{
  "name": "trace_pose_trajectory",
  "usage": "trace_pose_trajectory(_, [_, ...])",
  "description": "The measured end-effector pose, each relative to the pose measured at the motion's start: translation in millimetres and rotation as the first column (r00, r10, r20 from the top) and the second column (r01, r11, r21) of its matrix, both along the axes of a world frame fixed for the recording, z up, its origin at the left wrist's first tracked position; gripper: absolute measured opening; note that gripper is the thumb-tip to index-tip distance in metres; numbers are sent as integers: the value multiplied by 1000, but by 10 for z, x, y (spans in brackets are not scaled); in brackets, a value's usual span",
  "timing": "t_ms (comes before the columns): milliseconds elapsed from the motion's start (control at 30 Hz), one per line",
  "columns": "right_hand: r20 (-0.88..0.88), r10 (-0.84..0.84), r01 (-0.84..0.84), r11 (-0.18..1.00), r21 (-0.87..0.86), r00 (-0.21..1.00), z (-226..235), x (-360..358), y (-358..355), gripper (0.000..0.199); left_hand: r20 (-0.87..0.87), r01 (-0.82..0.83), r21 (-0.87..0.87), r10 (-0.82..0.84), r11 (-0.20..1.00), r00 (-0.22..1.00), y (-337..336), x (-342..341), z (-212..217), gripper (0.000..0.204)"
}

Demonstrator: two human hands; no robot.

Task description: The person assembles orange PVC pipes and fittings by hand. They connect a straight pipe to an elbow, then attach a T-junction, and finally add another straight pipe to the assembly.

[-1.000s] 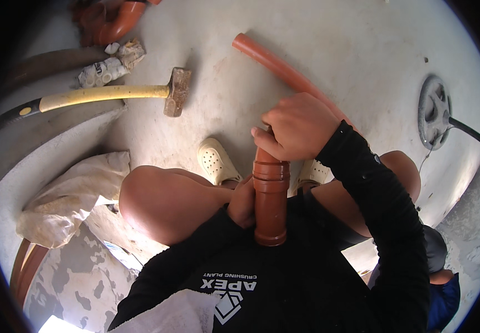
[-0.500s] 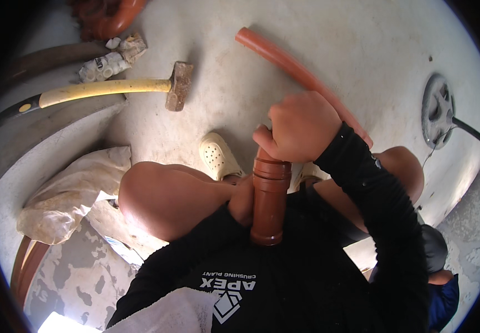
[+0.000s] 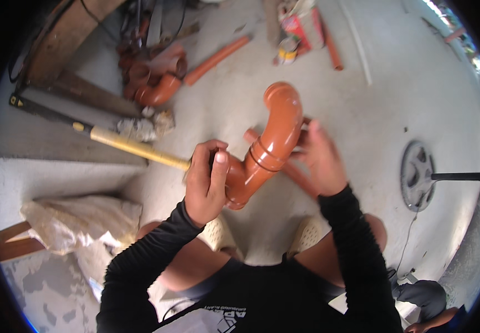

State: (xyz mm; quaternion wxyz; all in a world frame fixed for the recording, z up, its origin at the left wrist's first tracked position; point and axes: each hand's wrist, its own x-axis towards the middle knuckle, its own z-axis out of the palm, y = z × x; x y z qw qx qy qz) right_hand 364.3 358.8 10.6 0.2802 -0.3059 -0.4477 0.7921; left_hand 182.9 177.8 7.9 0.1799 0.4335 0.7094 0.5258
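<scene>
An orange-brown plastic pipe fitting [image 3: 273, 130], a branch piece joined to a curved elbow, is held up in front of me, tilted with the elbow at the upper right. My left hand [image 3: 206, 180] grips its lower left end, thumb and fingers around the branch. My right hand [image 3: 323, 164] is beside the elbow, slightly blurred, its fingers apart and pointing toward the bend; whether they touch it is hard to tell. Behind the fitting, a straight orange pipe [image 3: 301, 180] lies on the floor, partly covered.
A sledgehammer with a yellow handle [image 3: 134, 147] lies at left, its head hidden by my left hand. Several orange fittings [image 3: 159, 89] are piled at far left. A can [image 3: 288, 51] stands at the back. A round grey base with a pole [image 3: 417, 175] is at right. Another person [image 3: 426, 297] sits lower right.
The fitting has risen from my lap to out in front, its curved elbow now showing. My right hand has come off its end to its right side. The view has tilted farther ahead.
</scene>
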Motion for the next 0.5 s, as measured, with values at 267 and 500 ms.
trace_pose_trajectory(267, [169,-147,59,897,438,975,60,235,76,66,-94,451,-27,-451,892,887,540,-122,-180,49])
trace_pose_trajectory(500, [233,-135,-32,802,597,963,-94,246,-84,82,-105,616,-179,-637,768,764,593,-242,-391,66])
